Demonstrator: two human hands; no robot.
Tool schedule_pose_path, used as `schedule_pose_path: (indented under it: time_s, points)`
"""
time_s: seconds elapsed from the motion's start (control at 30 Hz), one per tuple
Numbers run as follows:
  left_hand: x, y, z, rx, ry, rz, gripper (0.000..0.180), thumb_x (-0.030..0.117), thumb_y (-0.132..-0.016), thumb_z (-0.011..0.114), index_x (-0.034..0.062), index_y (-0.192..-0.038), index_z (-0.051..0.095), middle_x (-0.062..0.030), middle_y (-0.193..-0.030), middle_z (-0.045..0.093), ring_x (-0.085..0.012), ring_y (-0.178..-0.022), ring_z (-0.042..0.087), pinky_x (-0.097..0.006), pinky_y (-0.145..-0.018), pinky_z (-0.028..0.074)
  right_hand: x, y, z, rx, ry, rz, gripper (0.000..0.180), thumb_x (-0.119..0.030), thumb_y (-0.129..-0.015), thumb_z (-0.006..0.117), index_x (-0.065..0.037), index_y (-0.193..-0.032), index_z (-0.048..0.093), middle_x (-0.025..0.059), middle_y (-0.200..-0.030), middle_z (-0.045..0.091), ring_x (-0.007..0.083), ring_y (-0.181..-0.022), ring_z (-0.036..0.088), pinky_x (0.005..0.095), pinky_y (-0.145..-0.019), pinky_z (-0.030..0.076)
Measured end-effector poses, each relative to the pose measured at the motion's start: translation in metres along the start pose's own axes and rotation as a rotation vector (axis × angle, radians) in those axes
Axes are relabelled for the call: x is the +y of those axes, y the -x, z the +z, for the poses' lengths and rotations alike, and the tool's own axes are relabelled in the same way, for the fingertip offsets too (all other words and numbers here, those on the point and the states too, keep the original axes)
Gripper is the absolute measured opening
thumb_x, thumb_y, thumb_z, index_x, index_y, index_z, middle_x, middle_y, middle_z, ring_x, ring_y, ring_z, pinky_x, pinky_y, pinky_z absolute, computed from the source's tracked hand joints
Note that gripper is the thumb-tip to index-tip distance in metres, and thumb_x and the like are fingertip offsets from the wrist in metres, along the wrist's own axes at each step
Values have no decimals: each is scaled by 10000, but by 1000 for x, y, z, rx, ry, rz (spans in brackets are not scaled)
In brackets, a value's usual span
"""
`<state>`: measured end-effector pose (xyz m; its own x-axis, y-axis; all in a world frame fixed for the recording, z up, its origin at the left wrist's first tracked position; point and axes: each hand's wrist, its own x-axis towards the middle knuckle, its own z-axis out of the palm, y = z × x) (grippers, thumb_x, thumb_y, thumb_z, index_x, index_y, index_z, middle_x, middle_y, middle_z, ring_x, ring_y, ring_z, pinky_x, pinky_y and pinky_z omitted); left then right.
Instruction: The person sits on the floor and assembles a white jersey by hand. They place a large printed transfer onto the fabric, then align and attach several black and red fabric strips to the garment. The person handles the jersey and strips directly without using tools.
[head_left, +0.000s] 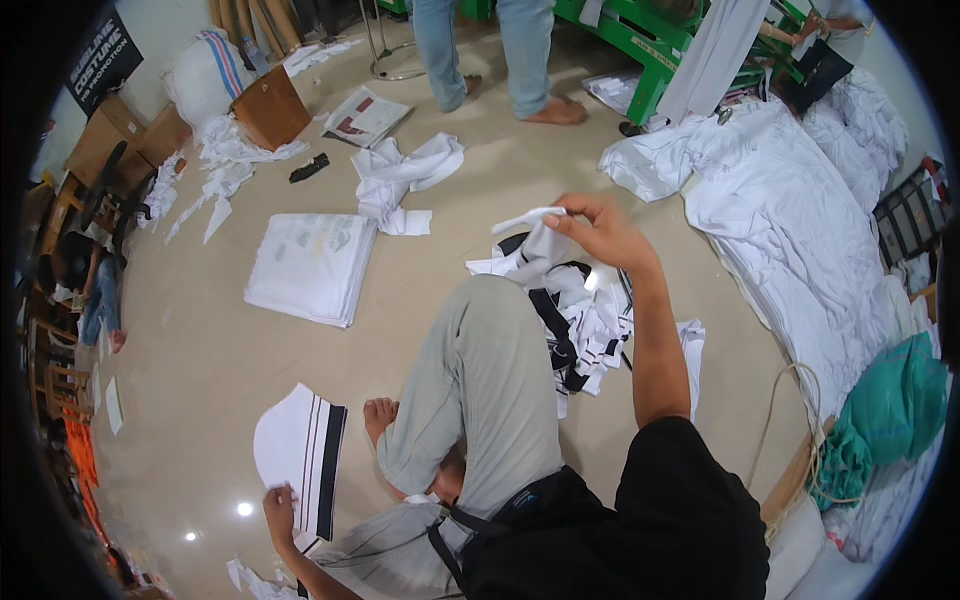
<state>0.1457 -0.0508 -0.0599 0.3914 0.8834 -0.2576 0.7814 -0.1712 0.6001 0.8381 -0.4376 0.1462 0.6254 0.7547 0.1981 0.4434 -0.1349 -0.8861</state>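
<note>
My right hand is raised over a loose heap of white and black fabric pieces. Its thumb and fingers pinch a white fabric piece, which hangs down toward the heap. Low on the left, my left hand is closed at the lower edge of a white fabric panel with a curved side, thin dark stripes and a broad black band. That panel lies beside my bent leg; the fingertips are partly hard to make out.
Ahead on the left sits a flat stack of white cloth. Crumpled white cloth lies beyond it. A long white fabric pile spreads along the right, near a green bag. A person's legs stand by a green machine frame.
</note>
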Motion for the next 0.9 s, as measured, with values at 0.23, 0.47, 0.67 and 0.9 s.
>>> schedule_pose_path:
  time_s: [0.23, 0.47, 0.67, 0.9]
  points:
    - [375, -4, 18, -136, 565, 593, 378, 27, -932, 632, -17, -1297, 544, -127, -1168, 627, -194, -1051, 628, -319, -918, 516, -119, -62, 32, -277, -353, -274, 151, -145, -935, 705, 1, -969, 694, -5, -887, 668, 57, -835, 579, 236, -742, 462]
    - [498, 42, 15, -146, 853, 903, 506, 122, -898, 743, -5, -1347, 546, -114, -1127, 673, -171, -1009, 639, -330, -935, 487, -173, -79, 122, -538, -485, -341, 243, -224, -1000, 622, 13, -1009, 672, -28, -889, 650, 37, -845, 553, 233, -739, 457]
    - [451, 48, -18, 148, 755, 652, 167, 123, -977, 650, -34, -1021, 613, -17, -818, 640, -50, -718, 552, -217, -672, 467, -166, -76, 206, -365, -442, -368, 166, -172, -975, 626, -6, -979, 637, 7, -877, 610, 72, -764, 530, 252, -680, 443]
    - [455, 57, -36, 294, 724, 534, 119, 105, -978, 610, -3, -1025, 597, 8, -738, 573, -33, -633, 490, -199, -543, 409, -186, 7, 274, -25, -289, -584, 385, -124, -816, 761, 0, -1127, 571, 137, -974, 606, 256, -787, 591, 345, -742, 490]
